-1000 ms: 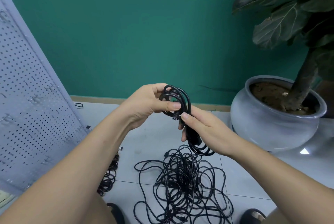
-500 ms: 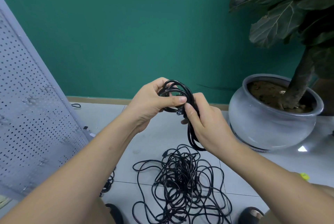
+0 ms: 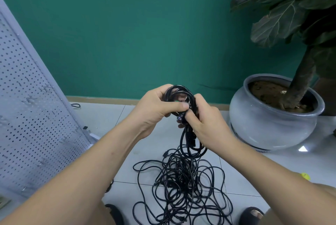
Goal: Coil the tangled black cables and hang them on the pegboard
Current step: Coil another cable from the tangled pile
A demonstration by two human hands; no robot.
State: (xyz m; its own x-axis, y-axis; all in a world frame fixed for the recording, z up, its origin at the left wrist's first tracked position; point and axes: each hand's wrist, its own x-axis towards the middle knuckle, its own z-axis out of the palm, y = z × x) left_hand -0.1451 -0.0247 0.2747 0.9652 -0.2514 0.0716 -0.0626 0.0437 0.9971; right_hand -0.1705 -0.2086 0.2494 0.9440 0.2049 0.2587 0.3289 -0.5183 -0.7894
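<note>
Black cable, wound into a small tight coil (image 3: 179,95), held up at the centre of the head view against the green wall. Gripped from the left side by the left hand (image 3: 152,110): thumb laid flat across the loops, other fingers curled behind them. Pinched just below by the right hand (image 3: 205,126): thumb and forefinger closed on the strands under the coil, near what looks like a plug end, remaining fingers curled round the hanging run. A few long loops dangling beneath that grip, down to just above the tangled pile (image 3: 181,184) on the tiled floor (image 3: 245,170) at lower centre; joined to the pile or not, impossible to tell.

Judged as early: one bundle nearly wound, perhaps being tied off, but not yet hung. Most of the cable loose and knotted below. Nothing visibly hanging on the pegboard (image 3: 36,124) along the left edge, hooks (image 3: 29,98) bare as far as can be seen. Left to do: securing this coil, carrying it left to a hook, then untangling and winding the rest.

Well apart at the right, a grey plant pot (image 3: 269,126).
</note>
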